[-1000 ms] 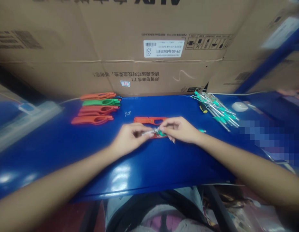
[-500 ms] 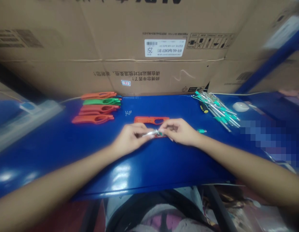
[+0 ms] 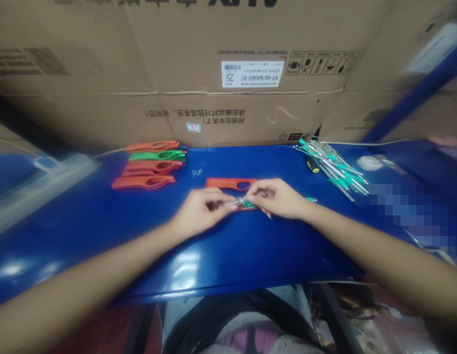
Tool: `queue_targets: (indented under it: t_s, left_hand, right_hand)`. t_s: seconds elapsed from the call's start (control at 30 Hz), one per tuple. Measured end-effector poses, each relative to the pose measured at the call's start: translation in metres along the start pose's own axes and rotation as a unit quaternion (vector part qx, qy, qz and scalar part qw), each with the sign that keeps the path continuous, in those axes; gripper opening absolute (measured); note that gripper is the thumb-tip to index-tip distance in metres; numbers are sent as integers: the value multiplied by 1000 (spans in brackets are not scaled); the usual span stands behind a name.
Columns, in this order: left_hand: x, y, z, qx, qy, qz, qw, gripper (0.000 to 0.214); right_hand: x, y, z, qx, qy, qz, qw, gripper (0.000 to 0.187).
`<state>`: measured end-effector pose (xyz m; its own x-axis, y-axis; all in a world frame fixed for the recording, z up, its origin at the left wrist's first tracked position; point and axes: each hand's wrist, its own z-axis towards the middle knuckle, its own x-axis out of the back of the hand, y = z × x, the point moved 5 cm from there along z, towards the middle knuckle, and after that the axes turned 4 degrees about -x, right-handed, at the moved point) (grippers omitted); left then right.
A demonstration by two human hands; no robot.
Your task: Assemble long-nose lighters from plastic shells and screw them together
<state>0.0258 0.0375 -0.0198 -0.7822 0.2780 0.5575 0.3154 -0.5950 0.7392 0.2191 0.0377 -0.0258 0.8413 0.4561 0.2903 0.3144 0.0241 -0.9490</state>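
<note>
My left hand (image 3: 200, 211) and my right hand (image 3: 278, 197) meet over an orange plastic handle piece (image 3: 230, 184) lying on the blue table (image 3: 221, 246). Both hands pinch a thin metal pin with a green end (image 3: 243, 202) between them, just above the orange piece. A second green-ended pin (image 3: 310, 199) lies on the table behind my right wrist.
A row of orange and green plastic handles (image 3: 150, 164) lies at the back left. A heap of metal pins with green ends (image 3: 333, 167) and a small yellow-handled screwdriver (image 3: 311, 166) sit at the back right. Cardboard boxes (image 3: 228, 73) wall off the rear.
My hands have stayed together on the pin over the orange piece, with only small finger shifts.
</note>
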Motion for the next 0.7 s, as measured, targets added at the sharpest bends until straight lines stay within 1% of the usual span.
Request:
queue_targets:
  t_s: [0.17,0.23,0.4,0.5,0.7]
  left_hand:
    - [-1,-1,-1,5,-8,-8,1000,22]
    - [-1,-2,-1,6,-11,-13,1000,24]
    - [-2,-3,-1,5,-8,-17,1000,24]
    - [-1,-5,-1,7,-1,-10,1000,23]
    - [-1,-8,0,13,3,-12,1000,23]
  right_hand:
    - [-1,1,0,41,47,-38,997,26]
    - [-3,1,0,50,57,-59,995,25]
    - [-5,2,0,46,56,-85,994,25]
    - [-5,0,0,40,58,-66,995,26]
    - [-5,-5,-3,3,52,-31,998,25]
